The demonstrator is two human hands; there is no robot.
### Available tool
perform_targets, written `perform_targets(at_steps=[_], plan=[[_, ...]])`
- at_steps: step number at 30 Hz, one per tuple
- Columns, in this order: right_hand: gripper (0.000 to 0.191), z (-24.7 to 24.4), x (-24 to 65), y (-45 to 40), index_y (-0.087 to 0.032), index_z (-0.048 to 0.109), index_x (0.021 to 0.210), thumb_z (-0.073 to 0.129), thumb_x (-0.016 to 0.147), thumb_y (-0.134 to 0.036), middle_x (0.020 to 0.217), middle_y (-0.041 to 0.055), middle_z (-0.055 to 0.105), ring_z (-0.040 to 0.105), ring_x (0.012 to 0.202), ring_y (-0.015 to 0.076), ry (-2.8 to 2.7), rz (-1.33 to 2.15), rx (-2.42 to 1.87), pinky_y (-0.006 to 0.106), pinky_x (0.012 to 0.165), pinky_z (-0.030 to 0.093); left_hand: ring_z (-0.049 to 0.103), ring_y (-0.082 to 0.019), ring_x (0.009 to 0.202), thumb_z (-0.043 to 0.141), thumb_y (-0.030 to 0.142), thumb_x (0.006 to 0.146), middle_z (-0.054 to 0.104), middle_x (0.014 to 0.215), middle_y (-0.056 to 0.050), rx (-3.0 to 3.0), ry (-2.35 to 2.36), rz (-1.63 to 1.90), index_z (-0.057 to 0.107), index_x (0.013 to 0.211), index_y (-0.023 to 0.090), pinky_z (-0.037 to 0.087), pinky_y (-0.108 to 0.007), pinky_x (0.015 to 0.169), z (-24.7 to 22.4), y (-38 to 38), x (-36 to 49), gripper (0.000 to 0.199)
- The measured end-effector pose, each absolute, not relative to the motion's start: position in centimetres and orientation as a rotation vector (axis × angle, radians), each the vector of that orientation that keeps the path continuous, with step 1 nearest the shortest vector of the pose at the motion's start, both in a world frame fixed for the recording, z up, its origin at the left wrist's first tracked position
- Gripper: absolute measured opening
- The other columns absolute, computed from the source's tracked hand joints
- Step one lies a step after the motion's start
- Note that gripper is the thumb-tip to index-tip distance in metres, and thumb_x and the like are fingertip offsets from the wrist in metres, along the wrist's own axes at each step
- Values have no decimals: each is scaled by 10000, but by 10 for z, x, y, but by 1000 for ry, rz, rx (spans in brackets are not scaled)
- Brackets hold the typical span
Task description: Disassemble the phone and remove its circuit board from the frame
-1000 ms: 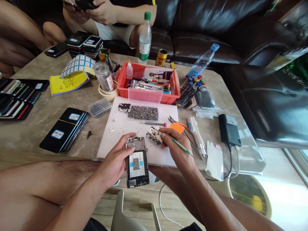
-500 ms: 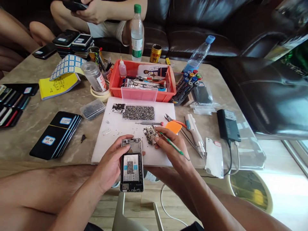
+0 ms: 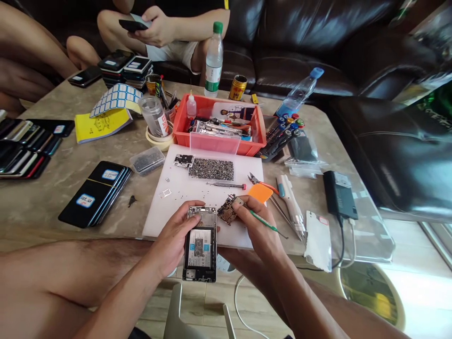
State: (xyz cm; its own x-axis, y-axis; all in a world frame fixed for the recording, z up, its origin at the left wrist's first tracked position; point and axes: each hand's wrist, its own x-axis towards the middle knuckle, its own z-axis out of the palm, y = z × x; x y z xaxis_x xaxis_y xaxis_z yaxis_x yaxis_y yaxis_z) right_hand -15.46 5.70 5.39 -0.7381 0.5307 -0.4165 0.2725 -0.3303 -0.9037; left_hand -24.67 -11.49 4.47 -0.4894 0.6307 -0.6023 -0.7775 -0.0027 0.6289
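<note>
An opened phone, its battery showing, is gripped by my left hand at the front edge of the white mat. The thumb lies on the phone's upper part. Just right of it, my right hand pinches a small circuit board and also holds a green tweezer-like tool that points down to the right. Board and phone are apart. Behind them on the mat lie a screwdriver, a tray of screws and a black-and-white metal plate.
A red bin of tools stands behind the mat. Pliers, an orange piece and a white pen-like tool lie right. Stacked phones lie left. Across the table, a person's hands hold a phone.
The view has shifted, so the table things appear farther right. The circuit board in my right hand has turned and shows a darker, brownish face. Both hands keep their hold.
</note>
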Motion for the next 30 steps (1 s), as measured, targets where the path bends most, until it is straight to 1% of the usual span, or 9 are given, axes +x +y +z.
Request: perform_targets(at_steps=[4,9,12,15,19,22,25,28,30], plan=[[277,58,-156,52,-227,665,862,843,796,-428,808,15,749,660,675,169,-1591,2239,-1010,281,632,530,795,-238,839,770,341,920,792,980,-62,-170,1216,1719,605,1257,273,564,-267,647,44,-113,-246,382],[265,54,-159,39,-251,634,908,843,812,-382,721,-44,678,617,582,141,-1446,2343,-966,250,550,494,779,-217,797,769,315,906,782,939,-42,-182,1225,1720,609,1221,257,557,-273,662,47,-112,-246,358],[288,51,-159,36,-250,630,921,848,806,-399,713,-45,650,607,580,136,-1461,2347,-973,239,535,482,767,-208,753,778,311,889,778,904,-33,-193,1230,1721,613,1222,259,549,-267,655,47,-112,-247,376],[293,50,-155,39,-244,645,892,832,815,-456,721,-20,637,600,617,153,-1624,2201,-1012,251,549,486,775,-226,783,781,302,875,783,904,-45,-211,1230,1721,618,1232,258,551,-268,661,46,-112,-247,395],[324,53,-150,46,-228,638,829,777,846,-521,712,-9,602,561,623,158,-1790,2054,-1024,251,537,455,787,-279,860,764,264,855,794,933,-78,-235,1194,1717,612,1255,250,576,-315,695,46,-112,-249,429],[294,56,-147,48,-222,642,853,752,879,-493,720,-19,597,538,624,139,-1897,1998,-1018,233,542,434,782,-287,840,754,245,833,791,900,-87,-248,1162,1718,606,1275,235,567,-317,676,46,-112,-250,467],[253,55,-145,50,-231,661,886,756,889,-466,744,-17,613,541,631,139,-1958,1972,-999,231,532,430,766,-267,780,759,230,799,784,874,-81,-253,1158,1725,615,1276,223,545,-296,635,45,-113,-250,499],[270,51,-144,53,-230,684,898,791,863,-475,738,-11,624,558,646,147,-1936,1988,-994,236,543,451,764,-267,778,749,212,787,781,876,-76,-245,1138,1735,623,1276,215,564,-316,655,44,-114,-251,504],[289,47,-144,54,-227,684,904,807,850,-482,715,-15,624,565,643,146,-1886,2017,-1003,235,553,463,771,-274,809,729,209,812,781,905,-76,-240,1115,1748,632,1269,215,584,-334,679,43,-114,-251,467]])
